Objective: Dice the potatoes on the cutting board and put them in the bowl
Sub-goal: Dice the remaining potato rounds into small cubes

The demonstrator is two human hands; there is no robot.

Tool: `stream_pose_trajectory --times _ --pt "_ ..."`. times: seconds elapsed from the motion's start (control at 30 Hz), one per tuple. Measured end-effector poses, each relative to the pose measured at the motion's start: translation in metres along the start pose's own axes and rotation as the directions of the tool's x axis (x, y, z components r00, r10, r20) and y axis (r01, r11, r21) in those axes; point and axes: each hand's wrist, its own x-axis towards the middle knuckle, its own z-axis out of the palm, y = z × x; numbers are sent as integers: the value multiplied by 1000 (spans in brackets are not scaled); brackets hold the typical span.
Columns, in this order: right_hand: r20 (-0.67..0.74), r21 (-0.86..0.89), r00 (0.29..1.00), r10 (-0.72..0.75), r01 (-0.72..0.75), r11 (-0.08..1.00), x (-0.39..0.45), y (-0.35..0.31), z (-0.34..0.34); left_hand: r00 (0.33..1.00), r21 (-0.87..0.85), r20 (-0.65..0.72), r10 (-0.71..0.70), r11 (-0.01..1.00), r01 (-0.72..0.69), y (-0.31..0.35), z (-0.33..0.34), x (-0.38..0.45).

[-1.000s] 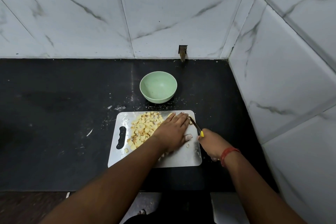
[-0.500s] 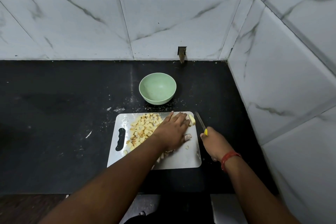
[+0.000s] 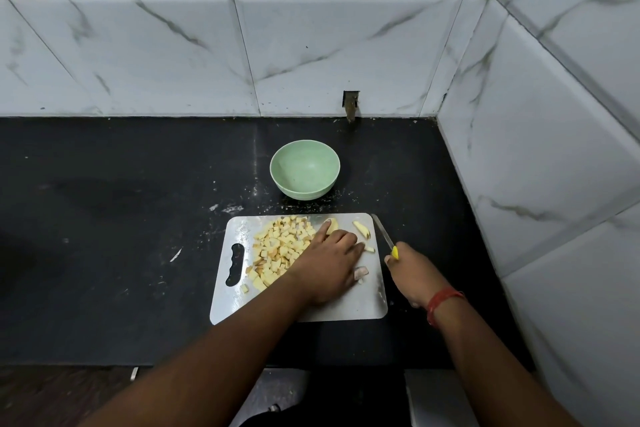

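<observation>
While the left hand (image 3: 330, 262) rests flat on the cutting board (image 3: 311, 308), fingers loose over uncut potato pieces (image 3: 362, 229), diced potatoes (image 3: 280, 250) pile on the board's left half. Right hand (image 3: 414, 272) grips a yellow-handled knife (image 3: 384, 236) at the board's right edge. Green bowl (image 3: 304, 168) sits just behind on the black bench (image 3: 121, 218), near the tiled wall (image 3: 277, 45).

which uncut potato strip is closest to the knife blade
The long potato strip at the board's far right corner, lying apart beside the knife; the others sit against the left hand.
</observation>
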Motion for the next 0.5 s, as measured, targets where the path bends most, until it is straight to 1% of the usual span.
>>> stream_pose_trajectory --times 0.07,0.13,0.27,0.37,0.5 --pt "-1 36 1000 13 -13 999 -8 5 7 1000 8 -30 6 1000 -6 2 6 -3" --pt "-12 34 1000 8 -8 999 -17 10 15 998 7 -64 15 1000 -15 5 11 -5" --pt "-40 -30 999 -29 28 999 -38 16 31 993 10 -116 25 1000 -24 8 15 -12" --pt "-45 -72 998 -48 45 996 -46 18 39 993 2 -118 29 1000 -28 9 15 -15" --pt "-44 -133 999 -14 8 991 -44 17 43 989 4 -141 34 999 -33 11 16 -17"
